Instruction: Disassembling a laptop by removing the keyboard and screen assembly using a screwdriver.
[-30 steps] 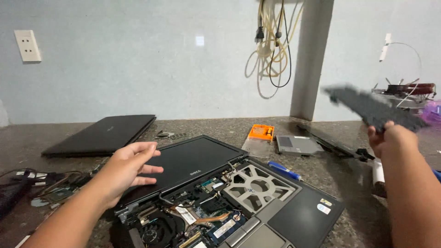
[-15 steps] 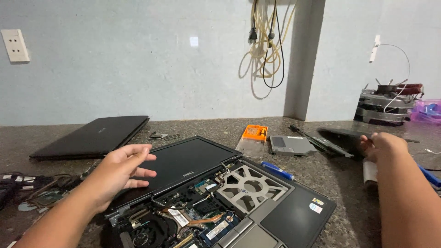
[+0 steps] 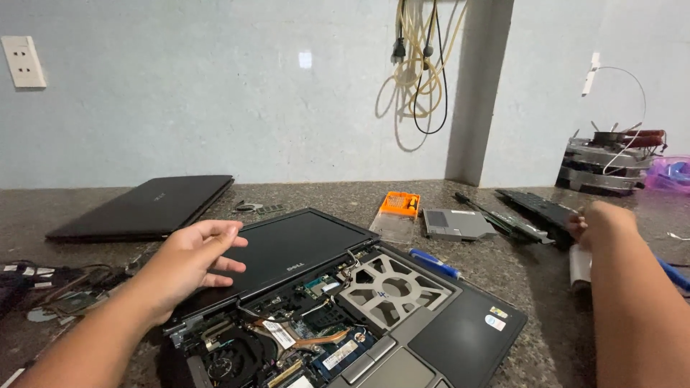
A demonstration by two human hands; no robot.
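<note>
Resting spread on the opened laptop (image 3: pixel 316 287) lid, left hand (image 3: pixel 190 262) steadies fragile electronics; right hand (image 3: pixel 600 223) grips the thin, stiff keyboard (image 3: pixel 539 208) edge.

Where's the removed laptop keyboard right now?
In the head view, the keyboard lies flat at the right rear of the granite counter, under the right hand, just right of the grey optical drive.
</note>
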